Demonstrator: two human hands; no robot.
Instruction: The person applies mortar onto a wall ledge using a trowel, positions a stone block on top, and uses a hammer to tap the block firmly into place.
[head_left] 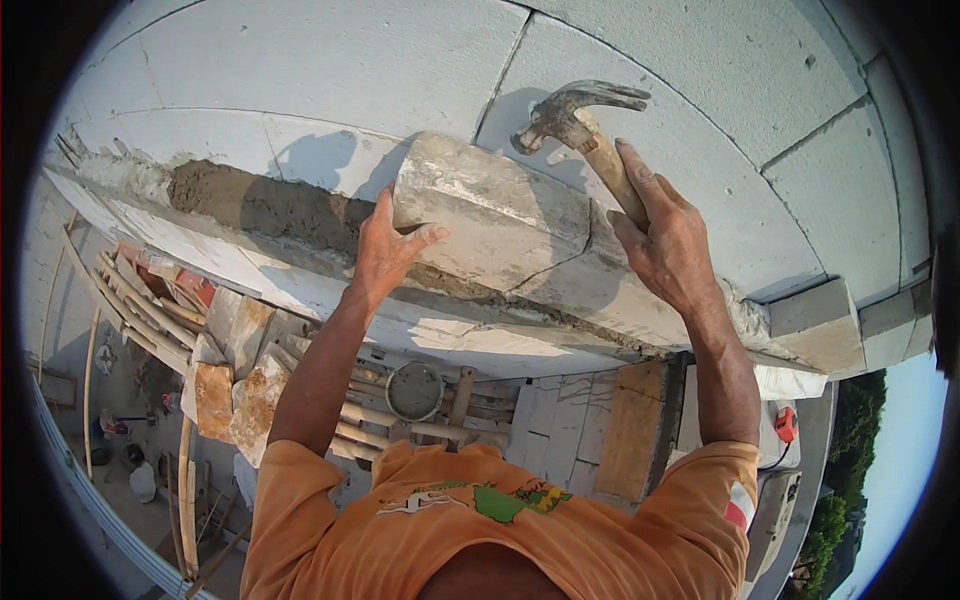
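Note:
A pale stone block (490,215) sits on the mortar-covered ledge against the wall. My left hand (388,245) lies on the block's left end, thumb on the front face and fingers reaching round its side. In my right hand (665,240) is a claw hammer (590,135), gripped by its wooden handle, its head raised above the block and its claw pointing right. Left of the block runs a bed of wet grey mortar (270,205). A second block (610,285) adjoins the first on the right, with a narrow joint between them.
Large pale wall blocks (330,60) rise behind the ledge. Below stand bamboo scaffold poles (355,420), rough stones (255,400) and a round bucket of grey mortar (414,391). A red tape measure (786,425) is at the right. The ground lies far below on the left.

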